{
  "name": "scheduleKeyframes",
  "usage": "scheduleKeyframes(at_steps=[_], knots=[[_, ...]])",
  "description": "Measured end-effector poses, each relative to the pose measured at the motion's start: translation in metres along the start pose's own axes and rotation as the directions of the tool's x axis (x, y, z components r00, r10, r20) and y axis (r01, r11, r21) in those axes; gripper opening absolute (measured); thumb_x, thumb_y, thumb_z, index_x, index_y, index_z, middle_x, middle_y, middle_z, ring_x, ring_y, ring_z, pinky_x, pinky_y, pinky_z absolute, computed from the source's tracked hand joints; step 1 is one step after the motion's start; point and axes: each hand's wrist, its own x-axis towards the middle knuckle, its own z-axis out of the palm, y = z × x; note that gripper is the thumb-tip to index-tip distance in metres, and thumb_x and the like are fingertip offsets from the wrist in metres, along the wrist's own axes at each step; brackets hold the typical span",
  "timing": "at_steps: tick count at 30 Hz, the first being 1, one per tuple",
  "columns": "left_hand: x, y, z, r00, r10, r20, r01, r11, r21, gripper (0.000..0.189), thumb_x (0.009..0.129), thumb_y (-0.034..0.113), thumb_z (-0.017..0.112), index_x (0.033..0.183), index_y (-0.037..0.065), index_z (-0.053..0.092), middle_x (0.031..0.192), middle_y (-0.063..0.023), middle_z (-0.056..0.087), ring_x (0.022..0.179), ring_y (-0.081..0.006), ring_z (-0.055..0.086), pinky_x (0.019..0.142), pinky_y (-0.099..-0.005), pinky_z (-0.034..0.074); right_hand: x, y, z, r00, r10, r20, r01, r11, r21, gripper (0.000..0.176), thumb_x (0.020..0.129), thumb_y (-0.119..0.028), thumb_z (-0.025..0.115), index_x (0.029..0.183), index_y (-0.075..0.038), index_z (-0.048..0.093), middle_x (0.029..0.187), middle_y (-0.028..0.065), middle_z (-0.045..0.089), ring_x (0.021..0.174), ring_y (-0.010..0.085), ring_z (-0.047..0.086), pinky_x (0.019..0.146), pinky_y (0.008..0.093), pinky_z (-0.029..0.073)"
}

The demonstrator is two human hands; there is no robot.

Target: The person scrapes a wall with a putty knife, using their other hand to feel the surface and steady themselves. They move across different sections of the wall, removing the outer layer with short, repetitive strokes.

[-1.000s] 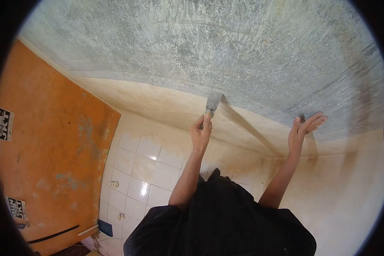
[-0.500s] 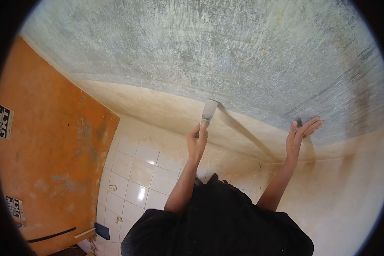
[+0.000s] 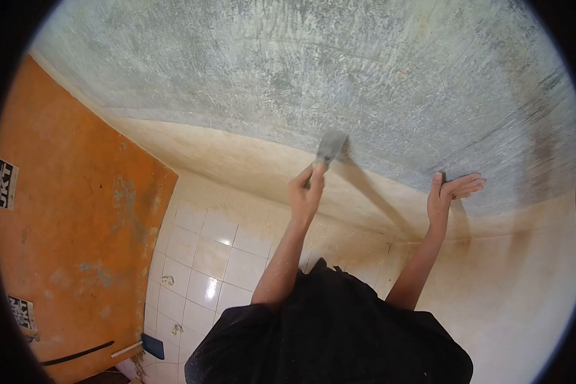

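Note:
My left hand [image 3: 307,192] is closed around the handle of a putty knife [image 3: 332,144]. Its wide flat blade points up and lies over the lower part of the grey, scraped-looking wall surface [image 3: 301,77]; it is slightly blurred, and its edge appears to meet the wall. Most of the handle is hidden in my fingers. Farther right, my right hand [image 3: 451,194] rests on the wall near the grey area's lower border, fingers stretched out and thumb apart, holding nothing. A cream band [image 3: 237,157] of wall runs below the grey.
On the left is an orange wall [image 3: 77,211] with worn patches and black-and-white stickers [image 3: 4,184]. White tiles [image 3: 205,256] lie below the cream band. A blue dustpan-like object [image 3: 153,346] is at the lower left. Shadows of my arms fall across the wall.
My left hand and the putty knife have moved up and to the right, so the blade now lies farther onto the grey surface. My right hand stays in nearly the same place.

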Motion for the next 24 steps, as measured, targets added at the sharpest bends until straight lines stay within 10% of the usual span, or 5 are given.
scheduleKeyframes(at_steps=[9,17,20,24], knots=[[-0.009,-0.055,-0.051,0.998,-0.035,-0.056,0.035,0.999,-0.011,0.034,0.102,0.029,0.059,0.083,0.001,0.066,0.065,0.0073,0.048,0.059,-0.0009,0.041,0.05,-0.0201,0.03,0.001,0.011,0.004,0.999,0.015,0.029,-0.015,1.0,-0.012,0.109,0.096,-0.068,0.04,0.151,-0.001,-0.025,0.156,0.028,-0.032,0.143,0.046,-0.032,0.113,0.0636,-0.014],[0.002,0.021,-0.013,0.982,0.187,0.039,-0.185,0.981,-0.048,0.031,0.103,0.031,0.058,0.089,0.004,0.067,0.063,0.0069,0.045,0.054,-0.0008,0.038,0.046,-0.0191,0.027,0.002,0.006,0.003,1.0,0.004,0.015,-0.004,0.999,-0.034,0.106,0.098,-0.062,0.042,0.15,0.001,-0.025,0.155,0.0302,-0.032,0.143,0.0481,-0.031,0.114,0.0631,-0.013],[-0.011,-0.028,-0.046,0.994,-0.112,-0.016,0.11,0.991,-0.082,0.035,0.1,0.033,0.062,0.087,0.002,0.069,0.063,0.0075,0.045,0.056,-0.0009,0.038,0.049,-0.0206,0.029,-0.002,0.009,0.004,1.0,0.011,0.014,-0.01,0.999,-0.051,0.105,0.099,-0.057,0.046,0.15,0.002,-0.025,0.154,0.0317,-0.032,0.143,0.0492,-0.031,0.114,0.0625,-0.012],[0.005,-0.003,-0.026,1.0,0.0,0.029,0.002,0.998,-0.064,0.036,0.1,0.033,0.062,0.087,0.001,0.07,0.062,0.0074,0.045,0.054,-0.0012,0.039,0.047,-0.0201,0.028,0.0,0.008,0.006,1.0,0.007,0.015,-0.007,0.999,-0.035,0.108,0.097,-0.064,0.043,0.15,0.0,-0.026,0.155,0.029,-0.033,0.143,0.0461,-0.031,0.114,0.0614,-0.015]])
